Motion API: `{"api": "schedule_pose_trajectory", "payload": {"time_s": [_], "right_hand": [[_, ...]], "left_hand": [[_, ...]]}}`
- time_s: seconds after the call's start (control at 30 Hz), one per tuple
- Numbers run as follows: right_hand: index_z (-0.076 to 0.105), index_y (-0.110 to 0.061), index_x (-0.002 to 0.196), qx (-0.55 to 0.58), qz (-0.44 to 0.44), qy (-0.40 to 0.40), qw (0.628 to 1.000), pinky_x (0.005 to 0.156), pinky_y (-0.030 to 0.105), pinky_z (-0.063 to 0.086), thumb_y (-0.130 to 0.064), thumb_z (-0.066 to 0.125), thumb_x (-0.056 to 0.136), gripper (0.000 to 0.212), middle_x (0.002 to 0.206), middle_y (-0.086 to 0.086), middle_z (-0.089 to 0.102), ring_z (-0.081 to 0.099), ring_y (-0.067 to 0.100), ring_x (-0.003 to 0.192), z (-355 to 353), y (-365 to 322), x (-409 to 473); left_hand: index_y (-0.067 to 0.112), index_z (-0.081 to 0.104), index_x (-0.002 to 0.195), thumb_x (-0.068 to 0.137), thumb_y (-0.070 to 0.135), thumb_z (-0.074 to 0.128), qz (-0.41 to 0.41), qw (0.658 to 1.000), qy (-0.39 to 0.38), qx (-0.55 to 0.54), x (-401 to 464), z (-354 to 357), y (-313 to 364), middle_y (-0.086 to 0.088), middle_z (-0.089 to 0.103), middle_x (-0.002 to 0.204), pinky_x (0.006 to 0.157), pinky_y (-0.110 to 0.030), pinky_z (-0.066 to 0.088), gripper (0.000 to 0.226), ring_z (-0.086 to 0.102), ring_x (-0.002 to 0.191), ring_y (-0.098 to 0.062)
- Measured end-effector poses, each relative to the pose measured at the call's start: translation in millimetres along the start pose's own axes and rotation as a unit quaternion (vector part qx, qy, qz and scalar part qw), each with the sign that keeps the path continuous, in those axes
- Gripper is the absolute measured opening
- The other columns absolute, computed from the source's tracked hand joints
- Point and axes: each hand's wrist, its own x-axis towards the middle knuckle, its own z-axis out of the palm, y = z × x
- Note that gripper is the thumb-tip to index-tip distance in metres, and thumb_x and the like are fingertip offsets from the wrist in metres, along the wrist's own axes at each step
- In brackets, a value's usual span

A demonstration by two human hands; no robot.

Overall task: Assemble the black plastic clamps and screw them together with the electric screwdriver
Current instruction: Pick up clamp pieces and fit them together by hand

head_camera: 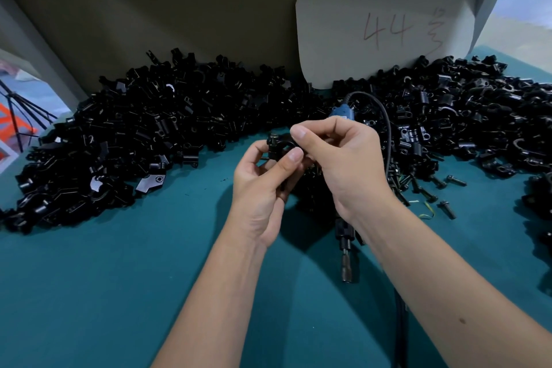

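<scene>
Left hand (263, 185): centre of the frame, raised above the table; fingers curled around the lower part of the clamp, thumb tip pressed on its front.
Right hand (337, 158): just right of centre; thumb and fingers pinch the upper right side of the same clamp.
Clamp (279, 145): black plastic, held between both hands, clear of the table; a screw head (273, 138) shows at its upper left corner.
Electric screwdriver (346, 243): lies on the table beneath the right wrist, largely hidden by it; bit end points toward the lower edge of the frame, blue rear section (340, 112) shows above the right hand.
Cable (385, 128): dark, arcs from the blue section down the right side of the right hand.
Clamp parts, left pile (134, 134): large heap, left to centre of the frame.
Clamp parts, right pile (466, 116): heap across the upper right.
Loose screws (430, 191): scattered on the table right of the right wrist.
Table (119, 293): teal surface.
Card (385, 21): pale, upper right, marked "44", standing behind the piles.
</scene>
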Motion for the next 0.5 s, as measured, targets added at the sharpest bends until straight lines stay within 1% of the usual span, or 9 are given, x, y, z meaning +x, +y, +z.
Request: {"api": "schedule_pose_trajectory", "payload": {"time_s": [0.07, 0.13, 0.2, 0.27, 0.33, 0.37, 0.4, 0.47, 0.5], "right_hand": [[0.066, -0.008, 0.072, -0.001, -0.009, -0.005, 1.0, 0.066, 0.025, 0.058, -0.003, 0.083, 0.085, 0.022, 0.081, 0.002, 0.078, 0.07, 0.013, 0.072, 1.2, 1.1, -0.3], [0.06, -0.01, 0.068, -0.017, -0.013, -0.019, 1.0, 0.061, 0.025, 0.056, -0.002, 0.083, 0.086, 0.03, 0.086, 0.004, 0.079, 0.07, 0.012, 0.07, 3.2, 1.4, -1.6], [0.061, -0.01, 0.068, -0.043, -0.011, -0.045, 0.998, 0.059, 0.026, 0.054, -0.007, 0.081, 0.089, 0.029, 0.087, 0.005, 0.078, 0.068, 0.012, 0.07, 4.1, -0.7, -2.7], [0.064, -0.006, 0.069, -0.065, -0.006, -0.059, 0.996, 0.056, 0.024, 0.052, -0.018, 0.077, 0.095, 0.031, 0.076, 0.005, 0.074, 0.063, 0.011, 0.063, 3.6, -5.2, -3.8], [0.062, -0.004, 0.068, -0.165, -0.029, -0.009, 0.986, 0.054, 0.031, 0.05, -0.033, 0.069, 0.1, 0.044, 0.064, 0.01, 0.065, 0.056, 0.016, 0.054, 0.9, -8.7, -2.4], [0.059, -0.007, 0.065, -0.253, -0.058, 0.036, 0.965, 0.056, 0.035, 0.048, -0.038, 0.065, 0.101, 0.048, 0.059, 0.007, 0.06, 0.054, 0.019, 0.054, -2.1, -10.0, -0.4], [0.056, -0.014, 0.064, -0.347, -0.087, 0.085, 0.93, 0.059, 0.036, 0.045, -0.042, 0.064, 0.1, 0.046, 0.058, -0.001, 0.057, 0.053, 0.019, 0.057, -6.5, -11.4, 1.7], [0.053, -0.02, 0.079, -0.532, -0.095, 0.126, 0.832, 0.064, 0.036, 0.043, -0.051, 0.064, 0.095, 0.036, 0.074, -0.005, 0.061, 0.06, 0.023, 0.071, -16.0, -15.2, 4.7], [0.05, -0.019, 0.091, -0.6, -0.06, 0.114, 0.79, 0.064, 0.036, 0.041, -0.057, 0.065, 0.092, 0.041, 0.084, -0.001, 0.062, 0.061, 0.028, 0.077, -20.1, -16.3, 5.9]], "left_hand": [[0.008, 0.063, 0.107, 0.081, 0.01, 0.081, -0.014, 1.0, -0.001, -0.009, 0.7, -0.9, -0.8, -0.004, 0.075, 0.092, 0.078, -0.023, 0.058, 0.032, 0.073, 0.084, -0.013], [0.009, 0.065, 0.114, 0.087, 0.026, 0.077, -0.032, 0.999, 0.001, -0.02, 2.0, -1.1, 0.0, -0.007, 0.073, 0.1, 0.081, -0.027, 0.057, 0.034, 0.07, 0.085, -0.015], [0.011, 0.069, 0.115, 0.087, 0.043, 0.074, -0.05, 0.999, 0.019, 0.0, 3.1, 0.1, 0.9, -0.006, 0.072, 0.102, 0.079, -0.027, 0.053, 0.042, 0.065, 0.08, -0.013], [0.012, 0.07, 0.108, 0.085, 0.042, 0.074, -0.059, 0.997, 0.053, 0.016, 3.9, 1.1, 0.5, -0.005, 0.07, 0.095, 0.067, -0.022, 0.051, 0.038, 0.061, 0.068, -0.01], [0.015, 0.064, 0.092, 0.091, 0.029, 0.071, -0.076, 0.994, 0.078, -0.02, 3.8, 1.9, 1.3, -0.006, 0.068, 0.088, 0.051, -0.017, 0.044, 0.016, 0.054, 0.057, -0.01], [0.015, 0.059, 0.088, 0.095, 0.025, 0.066, -0.086, 0.992, 0.081, -0.047, 4.1, 2.2, 1.8, -0.008, 0.068, 0.085, 0.045, -0.015, 0.038, 0.014, 0.049, 0.054, -0.01], [0.015, 0.053, 0.087, 0.098, 0.025, 0.059, -0.098, 0.99, 0.077, -0.07, 4.0, 2.9, 3.3, -0.009, 0.067, 0.083, 0.04, -0.014, 0.033, 0.016, 0.045, 0.052, -0.01], [0.013, 0.05, 0.083, 0.1, 0.03, 0.049, -0.115, 0.987, 0.063, -0.09, 4.6, 2.5, 5.4, -0.011, 0.065, 0.078, 0.035, -0.014, 0.026, 0.024, 0.038, 0.048, -0.01], [0.012, 0.052, 0.078, 0.099, 0.032, 0.046, -0.121, 0.987, 0.054, -0.093, 5.0, 1.6, 5.2, -0.01, 0.062, 0.074, 0.033, -0.015, 0.024, 0.03, 0.035, 0.046, -0.01]]}}
